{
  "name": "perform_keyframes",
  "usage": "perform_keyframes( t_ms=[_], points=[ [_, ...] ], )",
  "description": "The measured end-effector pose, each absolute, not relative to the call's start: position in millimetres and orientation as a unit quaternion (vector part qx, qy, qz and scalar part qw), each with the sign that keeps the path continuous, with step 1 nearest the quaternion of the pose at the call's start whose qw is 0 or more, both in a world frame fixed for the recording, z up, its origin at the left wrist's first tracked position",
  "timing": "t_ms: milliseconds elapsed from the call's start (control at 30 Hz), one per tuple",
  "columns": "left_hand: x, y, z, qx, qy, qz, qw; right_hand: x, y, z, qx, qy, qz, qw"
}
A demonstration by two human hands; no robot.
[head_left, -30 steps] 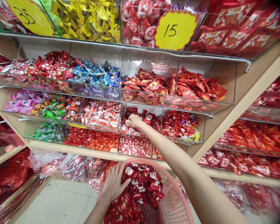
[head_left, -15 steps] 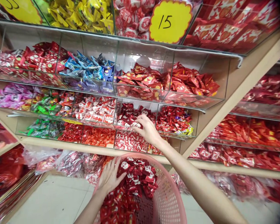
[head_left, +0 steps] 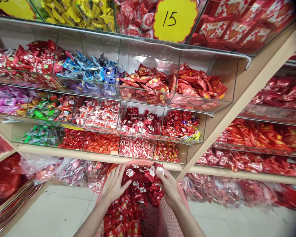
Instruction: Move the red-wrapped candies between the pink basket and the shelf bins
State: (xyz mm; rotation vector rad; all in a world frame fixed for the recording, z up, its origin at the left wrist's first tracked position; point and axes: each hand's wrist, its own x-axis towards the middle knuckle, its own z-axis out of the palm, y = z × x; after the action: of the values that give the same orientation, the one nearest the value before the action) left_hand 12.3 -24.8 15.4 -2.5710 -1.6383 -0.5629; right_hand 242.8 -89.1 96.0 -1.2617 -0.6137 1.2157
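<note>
A pink plastic basket (head_left: 166,214) sits low in front of me, heaped with dark red wrapped candies (head_left: 140,187). My left hand (head_left: 113,186) lies spread against the left side of the heap, fingers apart. My right hand (head_left: 169,187) is at the right side of the heap, its fingers curled round several of the red candies at the top. Straight above, a clear bin (head_left: 140,123) on the shelf holds the same dark red candies.
Clear acrylic bins of wrapped sweets fill the shelves: red, blue (head_left: 93,70), green (head_left: 43,110), purple, yellow. A yellow price tag marked 15 (head_left: 175,19) hangs at the top. A wooden shelf edge (head_left: 224,121) slants to the right. Bagged sweets (head_left: 71,169) and pale floor tiles lie below.
My right hand has come down from the red candy bin on the shelf to the heap in the basket. The view has tilted slightly upward. My left hand stays on the heap.
</note>
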Motion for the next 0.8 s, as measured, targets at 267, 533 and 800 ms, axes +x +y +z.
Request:
perform_keyframes(
  t_ms=[267,533,800],
  points=[
    [12.9,-26.2,17.1,-0.828,-0.527,-0.191,0.024,217.9,-97.9,49.3,-0.574,-0.097,0.532,0.615],
    [12.1,-27.0,16.8,-0.827,-0.529,-0.19,0.019,206.0,-86.9,46.6,-0.566,-0.096,0.537,0.618],
    [12.2,-27.0,17.6,-0.828,-0.526,-0.193,0.024,202.6,-89.7,30.2,-0.594,-0.087,0.523,0.604]
  ],
)
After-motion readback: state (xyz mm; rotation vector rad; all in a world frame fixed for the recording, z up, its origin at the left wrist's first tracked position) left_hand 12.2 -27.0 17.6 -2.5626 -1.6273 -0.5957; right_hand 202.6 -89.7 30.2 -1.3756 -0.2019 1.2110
